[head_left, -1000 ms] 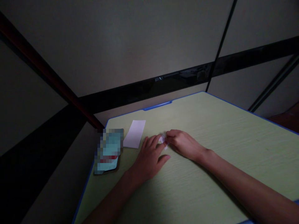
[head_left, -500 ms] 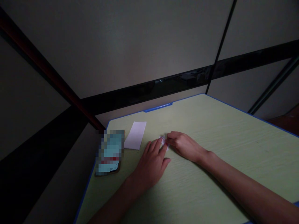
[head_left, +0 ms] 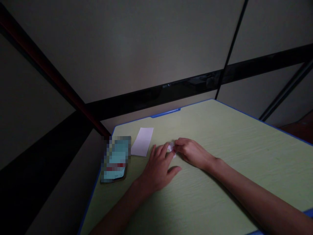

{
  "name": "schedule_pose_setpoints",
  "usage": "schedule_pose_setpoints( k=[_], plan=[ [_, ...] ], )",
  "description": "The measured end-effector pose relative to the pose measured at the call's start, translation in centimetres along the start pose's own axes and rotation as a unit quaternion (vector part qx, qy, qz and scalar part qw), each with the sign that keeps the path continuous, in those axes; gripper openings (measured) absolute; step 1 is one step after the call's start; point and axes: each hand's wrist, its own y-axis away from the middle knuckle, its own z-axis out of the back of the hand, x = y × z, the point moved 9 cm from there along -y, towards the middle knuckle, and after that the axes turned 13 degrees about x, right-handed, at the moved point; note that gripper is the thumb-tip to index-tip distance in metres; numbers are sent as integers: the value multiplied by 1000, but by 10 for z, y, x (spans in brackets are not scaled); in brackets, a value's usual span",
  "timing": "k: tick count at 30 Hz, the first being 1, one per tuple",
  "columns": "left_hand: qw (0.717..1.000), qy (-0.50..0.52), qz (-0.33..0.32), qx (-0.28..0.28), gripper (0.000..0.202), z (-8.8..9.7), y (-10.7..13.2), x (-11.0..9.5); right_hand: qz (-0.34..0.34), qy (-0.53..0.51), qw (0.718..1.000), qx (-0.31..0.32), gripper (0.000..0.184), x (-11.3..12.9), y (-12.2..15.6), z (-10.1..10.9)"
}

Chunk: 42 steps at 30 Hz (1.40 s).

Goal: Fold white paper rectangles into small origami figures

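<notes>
Right hand (head_left: 193, 152) pinches small paper (head_left: 171, 147); left hand (head_left: 158, 166) fingertips touch it.

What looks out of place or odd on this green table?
Nothing spilled or damaged. The phone lies askew at the left edge of the table; the dim light hides whether it overhangs. The right hand pinches a small folded paper.

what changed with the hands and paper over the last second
Almost nothing. The left hand spread its thumb out a little to the right; its fingertips stay on the small paper, which the right hand keeps pinching. The white slip, the phone and the table did not move.
</notes>
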Motion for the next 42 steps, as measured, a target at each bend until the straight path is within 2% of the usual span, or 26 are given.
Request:
schedule_pose_setpoints(
  k=[5,9,17,29,37,42],
  plan=[
    [1000,-8,11,-6,44,1,4,-3,1,-4,1000,-8,15,-2,0,-1],
    [1000,-6,-16,3,47,0,4,-8,4,-13,1000,-15,16,-2,0,-1],
    [998,36,-42,6,47,-1,3,-6,22,-10,1000,-14,19,2,0,0],
    [998,44,-36,2,43,0,-1,-3,31,10,999,-23,17,3,0,0],
    [997,47,-54,7,46,2,1,-1,21,-74,997,-11,21,-7,5,3],
    [997,43,-58,-4,44,1,1,-1,40,-70,997,-4,22,-6,7,5]
  ],
)
